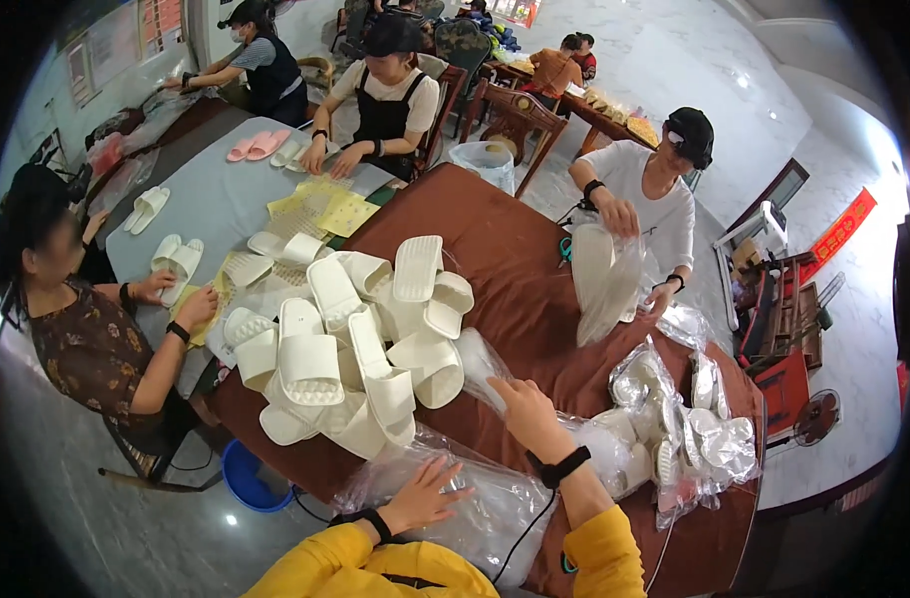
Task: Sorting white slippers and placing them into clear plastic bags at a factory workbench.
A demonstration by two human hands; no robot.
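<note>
My left hand lies flat with its fingers spread on a stack of clear plastic bags at the near edge of the table. My right hand is closed on a clear plastic bag just right of the slipper pile; its thumb is hidden. Loose white slippers form a large heap in front of my left hand, some on their sides. To the right of my right forearm lie several bagged slippers, wrapped in shiny clear plastic.
Across the brown-covered table, a person in white holds a clear bag around white slippers. Teal scissors lie nearby. People at left handle slippers on a grey table. A blue bucket stands on the floor.
</note>
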